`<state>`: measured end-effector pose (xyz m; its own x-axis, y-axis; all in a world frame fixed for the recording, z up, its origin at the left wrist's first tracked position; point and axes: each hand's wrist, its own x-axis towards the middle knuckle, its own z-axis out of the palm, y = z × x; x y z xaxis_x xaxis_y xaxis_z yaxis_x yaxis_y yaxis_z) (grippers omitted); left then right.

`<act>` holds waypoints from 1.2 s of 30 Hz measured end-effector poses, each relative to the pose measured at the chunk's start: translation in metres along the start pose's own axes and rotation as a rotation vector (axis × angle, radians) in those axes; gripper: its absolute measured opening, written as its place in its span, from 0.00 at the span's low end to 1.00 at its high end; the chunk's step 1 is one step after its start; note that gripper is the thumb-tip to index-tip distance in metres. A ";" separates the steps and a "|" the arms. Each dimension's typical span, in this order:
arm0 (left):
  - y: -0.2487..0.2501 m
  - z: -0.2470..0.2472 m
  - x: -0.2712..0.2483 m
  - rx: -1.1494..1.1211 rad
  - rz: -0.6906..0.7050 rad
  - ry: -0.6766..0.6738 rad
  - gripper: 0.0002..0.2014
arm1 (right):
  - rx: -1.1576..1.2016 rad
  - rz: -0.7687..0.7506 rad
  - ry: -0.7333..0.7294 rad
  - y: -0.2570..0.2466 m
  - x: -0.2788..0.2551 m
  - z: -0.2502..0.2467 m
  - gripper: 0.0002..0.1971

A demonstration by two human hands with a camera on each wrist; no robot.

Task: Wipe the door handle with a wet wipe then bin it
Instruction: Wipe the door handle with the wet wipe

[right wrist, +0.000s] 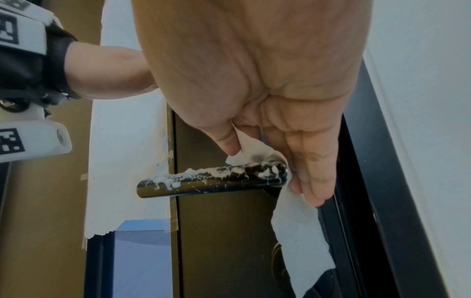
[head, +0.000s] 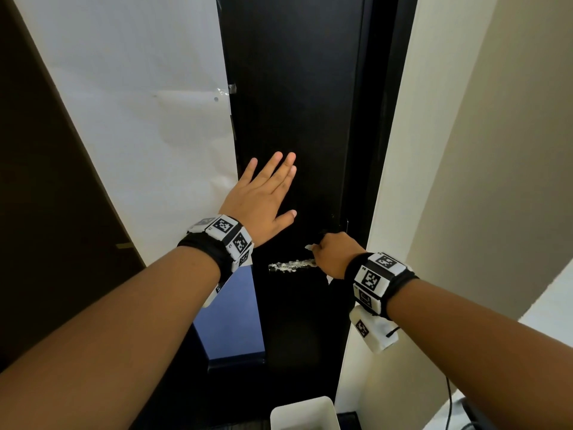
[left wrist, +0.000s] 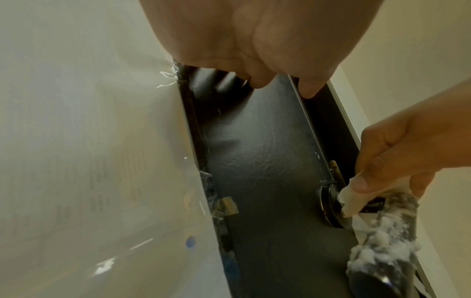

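Note:
A dark metal lever door handle (head: 291,265) (right wrist: 203,181) (left wrist: 382,238) sticks out of the black door (head: 294,103), smeared along its top with white foam. My right hand (head: 331,254) (right wrist: 267,161) grips the handle's inner end near the door's edge through a white wet wipe (right wrist: 300,231) (left wrist: 354,199). The wipe is wrapped over the bar and its loose end hangs below my fingers. Above and left of the handle, my left hand (head: 263,193) presses flat on the door with straight, spread fingers.
A white open bin (head: 305,412) stands on the floor right below the handle. White paper (head: 139,103) is taped over the panel left of the door. A cream wall (head: 480,150) closes in on the right, with a black cable (head: 449,405) at its foot.

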<state>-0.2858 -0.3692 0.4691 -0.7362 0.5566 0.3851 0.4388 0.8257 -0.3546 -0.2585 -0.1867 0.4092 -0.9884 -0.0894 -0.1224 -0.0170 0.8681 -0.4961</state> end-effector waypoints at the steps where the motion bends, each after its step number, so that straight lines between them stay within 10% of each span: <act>1: 0.000 0.000 0.000 0.002 -0.001 0.000 0.37 | 0.010 -0.002 0.002 0.001 0.000 0.000 0.17; 36: 0.001 -0.002 -0.001 0.017 -0.003 -0.010 0.38 | 0.475 0.148 0.037 0.009 -0.017 0.017 0.19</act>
<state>-0.2840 -0.3686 0.4701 -0.7425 0.5532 0.3777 0.4278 0.8255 -0.3681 -0.2393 -0.1854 0.3926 -0.9799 0.0433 -0.1949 0.1862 0.5512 -0.8134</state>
